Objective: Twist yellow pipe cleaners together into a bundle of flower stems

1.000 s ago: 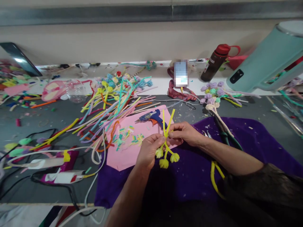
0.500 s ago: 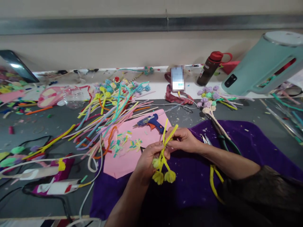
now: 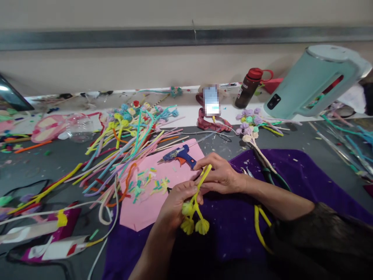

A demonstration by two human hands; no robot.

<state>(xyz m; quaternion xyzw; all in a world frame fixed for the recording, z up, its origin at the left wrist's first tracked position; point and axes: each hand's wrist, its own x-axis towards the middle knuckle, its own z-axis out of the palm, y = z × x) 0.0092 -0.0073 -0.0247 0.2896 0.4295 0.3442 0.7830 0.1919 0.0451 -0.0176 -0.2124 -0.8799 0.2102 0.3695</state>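
Several yellow fuzzy flower heads hang on yellow pipe-cleaner stems (image 3: 199, 214) in front of me, heads pointing down. My left hand (image 3: 180, 198) is closed round the stems just above the heads. Higher up, my right hand (image 3: 219, 174) pinches the upper part of the same stems, its fingers close to those of the left. The stem tops stick out above the right fingers. Behind the hands a blue glue gun (image 3: 179, 154) lies on a pink sheet (image 3: 157, 146), with small cut bits of pipe cleaner (image 3: 142, 186) nearby.
A purple cloth (image 3: 297, 171) covers the near table, with pliers (image 3: 269, 175) on it. Loose pipe cleaners (image 3: 116, 163) are heaped at the left, beside cables. At the back stand a phone (image 3: 211, 102), a dark bottle (image 3: 247, 89) and a teal kettle (image 3: 305, 85).
My right fingers have come over the upper stems, and the two stem tops that were spread apart now lie together. The whole view has shifted slightly.
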